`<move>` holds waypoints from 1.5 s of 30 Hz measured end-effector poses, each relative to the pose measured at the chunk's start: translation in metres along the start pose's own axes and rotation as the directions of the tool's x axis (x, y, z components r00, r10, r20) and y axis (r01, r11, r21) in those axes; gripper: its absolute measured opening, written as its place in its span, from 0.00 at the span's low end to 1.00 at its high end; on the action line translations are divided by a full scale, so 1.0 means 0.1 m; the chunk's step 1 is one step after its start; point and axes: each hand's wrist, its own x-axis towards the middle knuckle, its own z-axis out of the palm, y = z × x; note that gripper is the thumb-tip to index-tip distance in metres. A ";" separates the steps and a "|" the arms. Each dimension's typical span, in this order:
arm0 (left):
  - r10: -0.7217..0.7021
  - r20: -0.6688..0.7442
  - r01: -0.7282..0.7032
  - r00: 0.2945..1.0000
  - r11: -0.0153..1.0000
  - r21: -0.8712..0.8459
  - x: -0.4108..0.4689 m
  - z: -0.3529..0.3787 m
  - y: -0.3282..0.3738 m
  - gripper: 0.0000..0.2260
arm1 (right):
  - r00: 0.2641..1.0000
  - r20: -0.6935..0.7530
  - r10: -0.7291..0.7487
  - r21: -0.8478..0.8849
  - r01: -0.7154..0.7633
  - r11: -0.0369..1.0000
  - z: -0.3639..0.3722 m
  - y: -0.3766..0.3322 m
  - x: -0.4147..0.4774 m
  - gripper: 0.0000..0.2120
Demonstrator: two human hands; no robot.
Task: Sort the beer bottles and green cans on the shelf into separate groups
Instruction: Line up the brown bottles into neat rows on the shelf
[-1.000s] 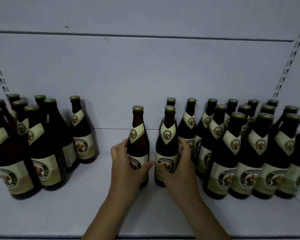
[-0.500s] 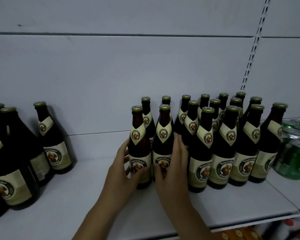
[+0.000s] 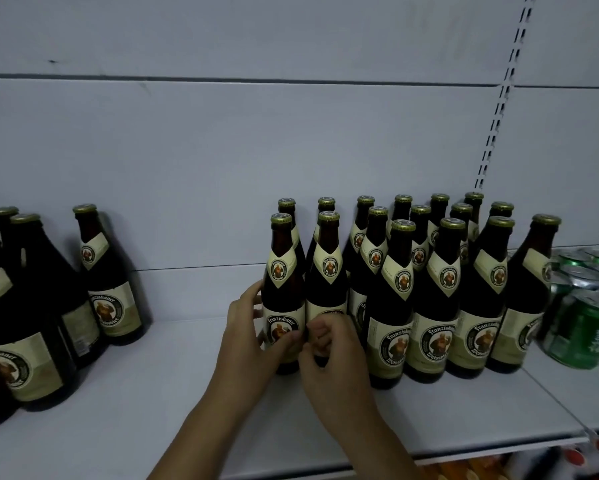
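Dark brown beer bottles with cream labels and gold caps stand on a white shelf [image 3: 159,403]. A dense group of several bottles [image 3: 440,289] fills the centre right. My left hand [image 3: 249,334] wraps the leftmost front bottle [image 3: 282,296] of that group. My right hand [image 3: 332,355] grips the lower part of the bottle beside it [image 3: 327,271], covering much of its label. The two held bottles stand upright and touch each other. Green cans [image 3: 585,327] with silver tops sit packed at the far right.
A second cluster of bottles [image 3: 48,306] stands at the far left, with bare shelf between the two groups. The white back panel has a slotted upright [image 3: 498,109] at the right. Colourful goods [image 3: 575,459] show below the shelf edge.
The two bottles in my hands have slid right and now stand against the centre-right group. My right hand's fingers have curled in on the label. The view has shifted, showing the cans more fully.
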 end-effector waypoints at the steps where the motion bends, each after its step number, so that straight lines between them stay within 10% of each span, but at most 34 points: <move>1: -0.002 -0.009 0.002 1.000 1.000 0.003 0.01 0.02 0.00 0.38 | 1.000 -0.005 0.001 -0.001 -0.001 1.000 -0.01 0.00 0.01 0.13; 22: -0.061 -0.025 0.062 0.998 0.997 0.049 0.08 0.14 0.08 0.43 | 0.996 0.024 -0.086 -0.013 0.086 0.996 -0.04 0.05 0.08 0.15; 35: 0.002 -0.451 0.200 0.892 0.894 0.400 -0.66 -1.82 -0.06 0.11 | 0.838 0.534 -0.106 0.228 -0.022 0.973 1.44 -0.54 0.18 0.18; 41: 0.024 -0.669 0.293 0.743 0.887 0.357 -0.78 -2.74 -0.35 0.22 | 0.805 0.573 -0.154 0.279 -0.015 0.960 2.18 -1.01 -0.01 0.33; 45: -0.074 -0.625 0.309 0.777 0.910 0.277 -0.72 -3.14 -0.56 0.35 | 0.855 0.497 -0.148 0.243 0.027 0.970 2.59 -1.15 -0.11 0.43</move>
